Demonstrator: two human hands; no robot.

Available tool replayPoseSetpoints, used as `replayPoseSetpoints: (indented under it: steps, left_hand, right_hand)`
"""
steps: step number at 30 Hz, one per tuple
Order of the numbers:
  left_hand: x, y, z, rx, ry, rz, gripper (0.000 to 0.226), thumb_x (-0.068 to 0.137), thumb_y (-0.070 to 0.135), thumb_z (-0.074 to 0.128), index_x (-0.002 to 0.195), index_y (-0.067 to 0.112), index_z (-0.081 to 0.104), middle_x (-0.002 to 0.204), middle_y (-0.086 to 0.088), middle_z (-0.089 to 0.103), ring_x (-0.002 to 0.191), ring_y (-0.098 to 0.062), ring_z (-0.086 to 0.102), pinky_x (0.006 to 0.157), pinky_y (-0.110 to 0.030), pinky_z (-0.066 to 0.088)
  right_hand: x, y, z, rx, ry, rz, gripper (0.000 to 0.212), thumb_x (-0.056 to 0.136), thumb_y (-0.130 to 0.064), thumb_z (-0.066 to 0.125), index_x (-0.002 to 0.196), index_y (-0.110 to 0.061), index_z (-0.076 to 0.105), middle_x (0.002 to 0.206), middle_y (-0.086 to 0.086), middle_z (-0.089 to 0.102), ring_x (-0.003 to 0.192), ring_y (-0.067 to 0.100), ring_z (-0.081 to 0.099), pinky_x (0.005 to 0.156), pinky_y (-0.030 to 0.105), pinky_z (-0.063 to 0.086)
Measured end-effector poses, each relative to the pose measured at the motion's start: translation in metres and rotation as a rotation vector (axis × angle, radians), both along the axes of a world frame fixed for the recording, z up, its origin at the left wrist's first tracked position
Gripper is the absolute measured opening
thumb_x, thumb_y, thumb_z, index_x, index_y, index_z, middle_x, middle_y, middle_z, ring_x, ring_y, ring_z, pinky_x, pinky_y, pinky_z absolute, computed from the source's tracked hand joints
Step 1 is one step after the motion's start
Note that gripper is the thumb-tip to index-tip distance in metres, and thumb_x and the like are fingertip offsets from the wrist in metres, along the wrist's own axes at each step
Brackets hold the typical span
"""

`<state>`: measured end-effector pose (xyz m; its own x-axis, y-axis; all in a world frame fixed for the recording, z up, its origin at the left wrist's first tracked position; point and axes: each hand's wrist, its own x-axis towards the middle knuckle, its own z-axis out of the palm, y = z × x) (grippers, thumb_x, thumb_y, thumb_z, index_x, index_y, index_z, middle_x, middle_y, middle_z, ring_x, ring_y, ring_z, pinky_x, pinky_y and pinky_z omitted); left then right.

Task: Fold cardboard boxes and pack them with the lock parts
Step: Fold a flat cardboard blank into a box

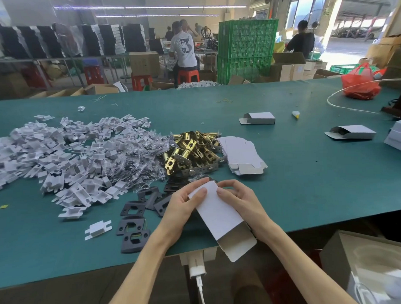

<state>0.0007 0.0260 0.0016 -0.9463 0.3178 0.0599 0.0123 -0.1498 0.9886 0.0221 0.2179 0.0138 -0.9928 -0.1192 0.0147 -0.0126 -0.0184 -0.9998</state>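
Note:
A small white cardboard box [220, 216] is held over the near table edge, its open flap end pointing towards me. My left hand [185, 203] grips its far left side and my right hand [240, 199] grips its far right side, thumbs on top. Beyond lie a stack of flat white box blanks [241, 155], a heap of brass latch bolts [192, 149], dark strike plates [132, 222], bagged screws [136, 161] and a big pile of white plastic inserts [54, 154].
Two folded boxes [258, 118] [352, 133] lie on the green table [309, 182] at the right. A red bag [360, 83] sits far right with a clear tube. An open carton [367, 266] stands below right. People sit working beyond the table.

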Motion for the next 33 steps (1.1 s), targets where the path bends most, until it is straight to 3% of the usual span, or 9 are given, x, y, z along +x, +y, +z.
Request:
replayPoseSetpoints:
  steps: [3, 7, 13, 16, 18, 23, 27, 30, 33]
  left_hand:
    - [0.001, 0.002, 0.002, -0.031, 0.009, -0.004, 0.037, 0.095, 0.045, 0.067, 0.131, 0.036, 0.071, 0.126, -0.009, 0.072, 0.107, -0.021, 0.066, 0.097, -0.042, 0.055]
    - [0.001, 0.001, 0.003, -0.095, 0.052, 0.048, 0.038, 0.093, 0.051, 0.066, 0.129, 0.040, 0.071, 0.136, 0.003, 0.063, 0.125, -0.018, 0.060, 0.108, -0.041, 0.051]
    - [0.001, 0.001, -0.002, -0.010, 0.031, 0.118, 0.040, 0.093, 0.051, 0.068, 0.121, 0.023, 0.076, 0.111, -0.014, 0.073, 0.098, -0.025, 0.066, 0.089, -0.041, 0.052]
    - [-0.003, -0.003, -0.002, 0.187, -0.045, 0.314, 0.049, 0.094, 0.047, 0.070, 0.126, 0.009, 0.069, 0.106, -0.010, 0.068, 0.099, -0.022, 0.062, 0.084, -0.034, 0.054]
    - [-0.007, -0.010, -0.003, 0.359, -0.088, 0.396, 0.043, 0.095, 0.038, 0.064, 0.127, 0.009, 0.066, 0.107, -0.005, 0.070, 0.098, -0.016, 0.065, 0.083, -0.029, 0.057]
    - [-0.012, -0.026, 0.002, 0.807, -0.207, 0.356, 0.051, 0.084, 0.023, 0.066, 0.135, 0.021, 0.060, 0.122, -0.002, 0.075, 0.122, -0.020, 0.063, 0.100, -0.030, 0.052]
    - [-0.008, -0.020, 0.005, 0.664, -0.100, 0.185, 0.039, 0.089, 0.016, 0.063, 0.125, 0.028, 0.072, 0.134, -0.003, 0.070, 0.121, -0.016, 0.067, 0.095, -0.025, 0.057]
    - [-0.006, -0.013, 0.004, 0.540, -0.025, 0.143, 0.039, 0.086, 0.008, 0.069, 0.122, 0.025, 0.072, 0.137, -0.003, 0.069, 0.128, -0.020, 0.063, 0.099, -0.029, 0.056]
    - [-0.005, -0.006, 0.001, 0.406, 0.054, 0.094, 0.049, 0.080, 0.018, 0.078, 0.127, 0.021, 0.063, 0.139, 0.001, 0.068, 0.131, -0.020, 0.061, 0.107, -0.038, 0.054]
  right_hand:
    - [0.001, 0.000, 0.000, -0.004, 0.042, 0.003, 0.028, 0.094, -0.040, 0.070, 0.117, -0.026, 0.063, 0.101, 0.007, 0.076, 0.084, 0.024, 0.073, 0.065, 0.031, 0.057]
    - [0.002, 0.002, 0.001, -0.031, 0.064, 0.015, 0.032, 0.094, -0.041, 0.070, 0.121, -0.026, 0.062, 0.104, 0.008, 0.076, 0.084, 0.025, 0.073, 0.065, 0.031, 0.058]
    - [-0.002, 0.002, 0.000, 0.008, 0.039, -0.018, 0.046, 0.086, -0.057, 0.066, 0.122, -0.029, 0.066, 0.104, 0.003, 0.076, 0.092, 0.025, 0.072, 0.073, 0.029, 0.056]
    - [-0.002, 0.001, 0.000, 0.017, 0.021, -0.046, 0.060, 0.086, -0.070, 0.050, 0.120, -0.024, 0.068, 0.105, 0.006, 0.077, 0.097, 0.028, 0.073, 0.084, 0.034, 0.055]
    - [-0.002, -0.001, 0.001, 0.029, 0.016, -0.032, 0.082, 0.082, -0.083, 0.047, 0.118, -0.014, 0.069, 0.102, 0.011, 0.077, 0.089, 0.032, 0.073, 0.078, 0.037, 0.058]
    - [-0.001, -0.009, 0.000, 0.135, 0.061, 0.041, 0.061, 0.092, -0.054, 0.049, 0.115, 0.000, 0.062, 0.090, 0.011, 0.078, 0.068, 0.023, 0.073, 0.051, 0.024, 0.050]
    - [-0.005, -0.007, -0.003, 0.064, 0.037, -0.058, 0.058, 0.094, -0.054, 0.048, 0.111, 0.001, 0.056, 0.074, 0.016, 0.073, 0.050, 0.022, 0.065, 0.041, 0.023, 0.042]
    - [-0.007, -0.005, -0.003, -0.060, 0.028, -0.078, 0.048, 0.098, -0.052, 0.044, 0.121, -0.010, 0.054, 0.090, 0.016, 0.077, 0.066, 0.029, 0.074, 0.044, 0.024, 0.051]
    - [-0.007, -0.003, -0.001, -0.157, 0.024, -0.044, 0.044, 0.102, -0.052, 0.039, 0.129, -0.020, 0.053, 0.105, 0.013, 0.077, 0.085, 0.035, 0.076, 0.055, 0.027, 0.059]
